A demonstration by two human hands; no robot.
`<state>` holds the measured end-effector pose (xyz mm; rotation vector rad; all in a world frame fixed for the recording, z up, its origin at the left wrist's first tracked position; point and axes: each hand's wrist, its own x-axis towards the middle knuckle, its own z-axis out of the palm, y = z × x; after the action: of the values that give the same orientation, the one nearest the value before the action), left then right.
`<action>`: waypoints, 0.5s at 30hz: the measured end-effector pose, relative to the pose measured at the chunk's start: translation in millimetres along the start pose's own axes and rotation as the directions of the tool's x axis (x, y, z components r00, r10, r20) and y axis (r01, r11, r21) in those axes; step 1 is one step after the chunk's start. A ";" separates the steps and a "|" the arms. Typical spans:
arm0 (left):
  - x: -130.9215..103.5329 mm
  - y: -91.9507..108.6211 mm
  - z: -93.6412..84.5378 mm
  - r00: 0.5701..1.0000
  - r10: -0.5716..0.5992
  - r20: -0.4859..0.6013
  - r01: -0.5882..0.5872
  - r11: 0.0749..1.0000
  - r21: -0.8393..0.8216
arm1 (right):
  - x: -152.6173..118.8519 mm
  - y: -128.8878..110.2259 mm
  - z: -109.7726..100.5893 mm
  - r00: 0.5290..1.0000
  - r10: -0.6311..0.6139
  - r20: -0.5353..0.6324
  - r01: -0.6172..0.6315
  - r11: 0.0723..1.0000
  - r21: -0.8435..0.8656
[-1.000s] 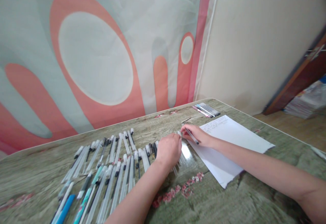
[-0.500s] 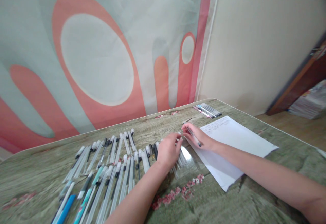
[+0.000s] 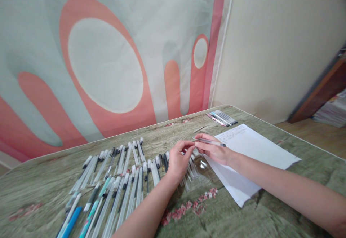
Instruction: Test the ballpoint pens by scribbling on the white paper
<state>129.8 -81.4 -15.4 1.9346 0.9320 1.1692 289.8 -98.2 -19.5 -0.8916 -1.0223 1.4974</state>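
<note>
My right hand [image 3: 216,153] holds a clear pen [image 3: 211,142] with a dark end, lying nearly level across the fingers. Its fingertips meet those of my left hand [image 3: 178,161], which is closed in a pinch; what lies between them is too small to make out. Under and beside my left hand is a clear plastic sleeve [image 3: 198,176] with several clear tubes. Left of it run rows of clear pens and pen parts [image 3: 132,191], some with black pieces. Beneath my right forearm lies a white sheet of paper [image 3: 259,149] with handwriting along its far edge.
Several pens [image 3: 222,118] lie side by side near the table's far right corner. A blue pen [image 3: 70,223] and a teal patterned pen [image 3: 90,216] are at the near left. Behind the wood-patterned table [image 3: 216,216] hangs a pink and grey sheet [image 3: 108,65].
The pen in my right hand has turned from a steep slant to nearly level. My right hand has lowered slightly, and both hands' fingertips have come together.
</note>
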 end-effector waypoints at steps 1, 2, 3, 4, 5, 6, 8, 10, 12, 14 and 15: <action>-0.1 0.9 -0.6 1.000 0.015 -0.001 -0.015 1.000 0.017 | 0.1 0.3 0.1 1.000 0.001 -0.006 -0.001 1.000 0.007; -0.3 2.2 -1.2 1.000 0.029 -0.002 -0.029 0.999 0.034 | 0.2 0.5 0.3 1.000 -0.002 -0.014 0.002 1.000 0.010; -0.5 3.6 -1.8 0.999 0.042 -0.003 -0.042 0.998 0.053 | 0.2 0.8 0.5 1.000 -0.003 -0.022 0.003 1.000 0.009; -0.8 4.9 -2.5 0.999 0.053 -0.005 -0.052 0.996 0.072 | 0.1 1.0 0.8 0.999 -0.006 -0.032 0.006 1.000 0.008; -1.1 5.9 -3.1 0.998 0.062 -0.006 -0.061 0.994 0.094 | 0.1 1.3 1.1 0.999 -0.008 -0.043 0.008 1.000 0.005; -1.5 6.7 -3.5 0.997 0.071 -0.007 -0.070 0.991 0.116 | 0.0 1.5 1.3 0.999 -0.009 -0.053 0.009 1.000 0.001; -2.1 7.4 -4.1 0.996 0.090 -0.005 -0.088 0.984 0.154 | -0.3 1.9 1.6 0.998 -0.011 -0.069 0.011 1.000 -0.005; -2.7 7.4 -4.2 0.994 0.108 0.001 -0.106 0.978 0.179 | -0.7 2.3 1.8 0.997 -0.014 -0.079 0.013 1.000 -0.009; -3.3 7.5 -3.9 0.993 0.120 0.002 -0.118 0.973 0.200 | -1.0 2.5 2.2 0.996 -0.016 -0.088 0.015 1.000 -0.010; -4.1 7.9 -3.7 0.992 0.123 -0.003 -0.119 0.968 0.221 | -1.4 2.6 2.8 0.995 -0.019 -0.097 0.018 1.000 -0.006; -4.5 8.3 -3.6 0.992 0.122 -0.006 -0.118 0.966 0.228 | -1.5 2.6 3.3 0.995 -0.018 -0.100 0.017 1.000 -0.002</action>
<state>126.9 -88.8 -9.1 2.1924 1.0083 1.1947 286.1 -100.4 -20.7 -0.9468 -0.9558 1.4233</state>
